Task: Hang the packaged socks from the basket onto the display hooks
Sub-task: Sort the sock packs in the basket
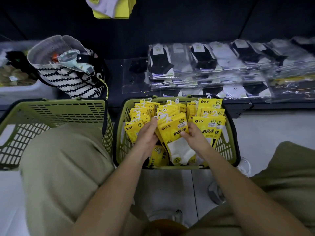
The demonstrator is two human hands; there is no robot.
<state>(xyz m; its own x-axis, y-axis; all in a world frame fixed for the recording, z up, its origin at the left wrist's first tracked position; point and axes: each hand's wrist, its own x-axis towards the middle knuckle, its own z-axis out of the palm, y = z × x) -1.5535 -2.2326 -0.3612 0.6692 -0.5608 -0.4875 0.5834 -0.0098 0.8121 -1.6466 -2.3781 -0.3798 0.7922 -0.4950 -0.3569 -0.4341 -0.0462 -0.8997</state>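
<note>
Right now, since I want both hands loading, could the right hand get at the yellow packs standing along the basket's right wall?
Probably yes: the right hand sits beside those packs, nothing covers them, though it grips the bundle with the left hand.

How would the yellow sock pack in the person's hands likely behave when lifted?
The sock pack probably flexes: thin wrapper over a soft white sock. Likely light: the left hand and right hand hold it by its edges. Its smooth face may slip.
</note>
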